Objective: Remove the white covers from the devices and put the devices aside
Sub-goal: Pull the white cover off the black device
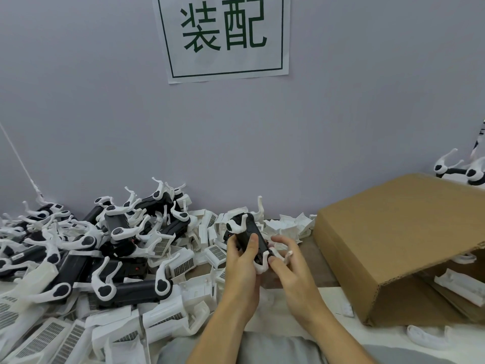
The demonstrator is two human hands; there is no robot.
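Observation:
A black device (251, 237) with white arms at both ends is held upright over the table's middle. My left hand (242, 261) grips its black body, thumb across the front. My right hand (284, 261) is at the device's lower end, fingers curled at the white piece (263, 265) there. A big pile of black devices with white arms (105, 248) lies to the left. Loose white covers with grilles (162, 306) are heaped in front of that pile and behind my hands.
An open cardboard box (388, 248) lies on its side at right, with white parts (459, 285) inside. Two more devices (459, 172) sit behind it. A paper sign (223, 38) hangs on the grey wall. White arm pieces (425, 337) lie at bottom right.

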